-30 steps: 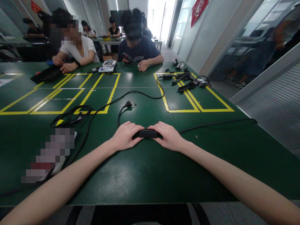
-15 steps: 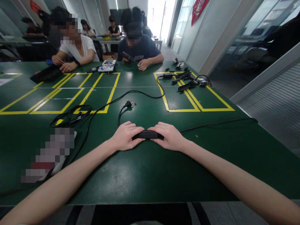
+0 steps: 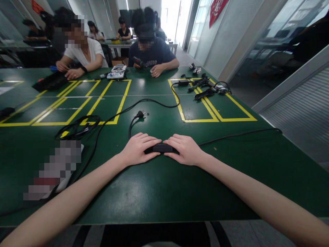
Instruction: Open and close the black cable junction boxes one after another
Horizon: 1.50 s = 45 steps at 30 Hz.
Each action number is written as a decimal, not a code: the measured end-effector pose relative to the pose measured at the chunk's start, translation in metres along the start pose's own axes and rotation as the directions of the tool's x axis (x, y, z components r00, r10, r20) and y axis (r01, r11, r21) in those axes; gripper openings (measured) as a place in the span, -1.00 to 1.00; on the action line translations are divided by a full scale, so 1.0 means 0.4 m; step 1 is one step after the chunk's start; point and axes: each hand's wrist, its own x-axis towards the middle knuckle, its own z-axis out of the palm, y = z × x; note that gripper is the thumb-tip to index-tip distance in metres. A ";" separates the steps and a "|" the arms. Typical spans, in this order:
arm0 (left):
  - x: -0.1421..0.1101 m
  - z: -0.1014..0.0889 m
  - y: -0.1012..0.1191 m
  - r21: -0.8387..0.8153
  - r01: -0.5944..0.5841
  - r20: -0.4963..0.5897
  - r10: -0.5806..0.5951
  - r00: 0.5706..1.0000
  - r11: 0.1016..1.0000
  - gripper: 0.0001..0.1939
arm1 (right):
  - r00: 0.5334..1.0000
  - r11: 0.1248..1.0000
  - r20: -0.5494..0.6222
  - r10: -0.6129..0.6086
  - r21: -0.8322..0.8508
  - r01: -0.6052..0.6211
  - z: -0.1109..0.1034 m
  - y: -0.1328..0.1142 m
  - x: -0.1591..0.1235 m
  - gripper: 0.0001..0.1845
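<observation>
The left hand (image 3: 140,150) and right hand (image 3: 186,150) are gripping opposite ends of the block (image 3: 162,148) between them, over the table (image 3: 154,195), while the plug (image 3: 140,114) is lying beyond the left hand

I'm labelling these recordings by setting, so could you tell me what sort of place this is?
Probably a shared workroom or electronics workshop: people sit at a long green table marked with yellow tape, and black cables and small devices lie on it.
</observation>
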 end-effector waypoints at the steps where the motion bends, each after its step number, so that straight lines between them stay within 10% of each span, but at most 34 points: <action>1: -0.001 0.001 -0.001 0.001 0.000 0.006 0.000 1.000 1.000 -0.59 | 1.000 1.000 -0.002 0.001 0.013 -0.001 0.000 0.000 0.000 -0.64; 21: 0.004 0.003 0.010 -0.024 -0.007 0.040 0.008 0.999 1.000 -0.63 | 0.999 0.999 -0.024 -0.032 0.023 0.032 0.006 0.005 -0.003 -0.66; 27: 0.007 -0.002 0.007 -0.080 0.034 0.006 -0.034 0.999 0.996 -0.33 | 0.993 0.972 -0.003 -0.118 -0.205 0.115 -0.001 0.010 -0.012 -0.59; 45: 0.011 -0.002 0.002 -0.122 0.081 -0.019 -0.084 0.996 0.989 -0.63 | 0.991 0.981 -0.028 -0.131 -0.147 0.125 -0.001 0.015 -0.011 -0.60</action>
